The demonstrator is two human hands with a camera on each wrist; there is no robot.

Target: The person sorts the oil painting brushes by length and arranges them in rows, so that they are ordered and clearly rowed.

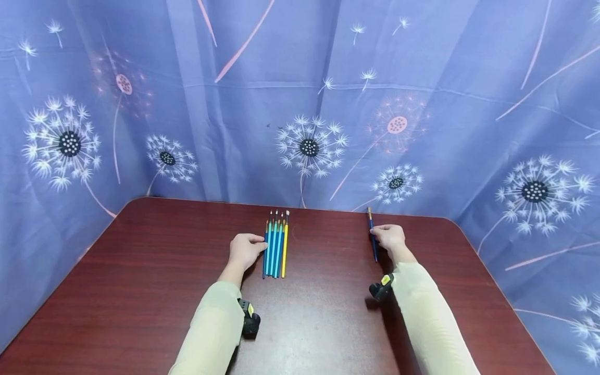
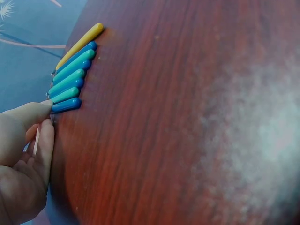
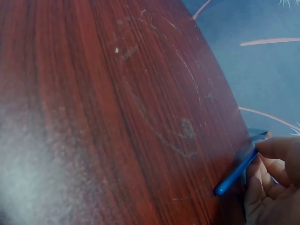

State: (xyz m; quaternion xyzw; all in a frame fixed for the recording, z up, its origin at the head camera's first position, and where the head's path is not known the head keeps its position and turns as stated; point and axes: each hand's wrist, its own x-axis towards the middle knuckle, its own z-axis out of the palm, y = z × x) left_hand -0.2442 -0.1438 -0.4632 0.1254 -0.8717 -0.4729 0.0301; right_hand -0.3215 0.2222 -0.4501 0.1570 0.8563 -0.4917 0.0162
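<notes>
A row of several slim paintbrushes lies side by side on the table, bristles toward the back edge: dark blue and turquoise ones [image 1: 272, 252], with a yellow paintbrush [image 1: 285, 250] at the right end. My left hand [image 1: 246, 250] is at the row's left end, thumb and finger pinching the outermost dark blue paintbrush [image 2: 66, 105]. Farther right, my right hand [image 1: 390, 237] pinches another blue paintbrush [image 3: 234, 174] around its middle. This one has a tan tip and stands apart from the row, close to the table's back edge. Its contact with the tabletop is hard to tell.
The reddish-brown wooden table [image 1: 323, 291] has a bright glare near the front. Behind and beside it hangs a blue curtain [image 1: 253, 130] with dandelion prints, close to the back edge. Each wrist wears a small black camera [image 1: 250, 317]. Faint scuff marks [image 3: 187, 129] show on the tabletop.
</notes>
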